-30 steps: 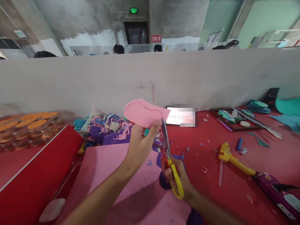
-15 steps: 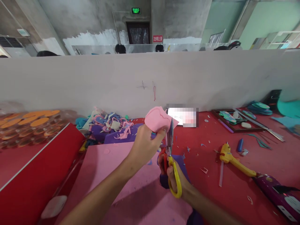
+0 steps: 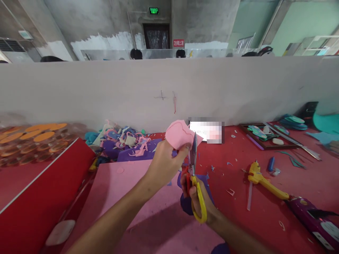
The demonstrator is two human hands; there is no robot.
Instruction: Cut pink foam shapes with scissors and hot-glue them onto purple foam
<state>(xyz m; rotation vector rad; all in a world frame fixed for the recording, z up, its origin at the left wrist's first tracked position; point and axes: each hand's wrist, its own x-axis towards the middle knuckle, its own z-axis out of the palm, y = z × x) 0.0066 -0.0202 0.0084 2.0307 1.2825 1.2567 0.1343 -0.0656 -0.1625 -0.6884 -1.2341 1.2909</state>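
Observation:
My left hand (image 3: 164, 164) pinches a small pink foam piece (image 3: 180, 134) with a drawn outline, holding it up above the table. My right hand (image 3: 197, 201) grips yellow-and-red-handled scissors (image 3: 194, 176), blades pointing up and touching the right edge of the foam piece. Below both hands lies a large pink foam sheet (image 3: 137, 208) over a purple sheet (image 3: 185, 204) on the red table.
A heap of foam scraps (image 3: 124, 143) lies at the back left, orange ovals under clear plastic (image 3: 31, 135) farther left. A yellow glue gun (image 3: 265, 181), a purple device (image 3: 315, 218), a tray of cut shapes (image 3: 265, 135) and a phone (image 3: 206, 131) sit right. A grey partition runs behind.
The pink foam piece has turned in my left hand and now shows a narrower face. The scissors have shifted slightly right and closed on its edge.

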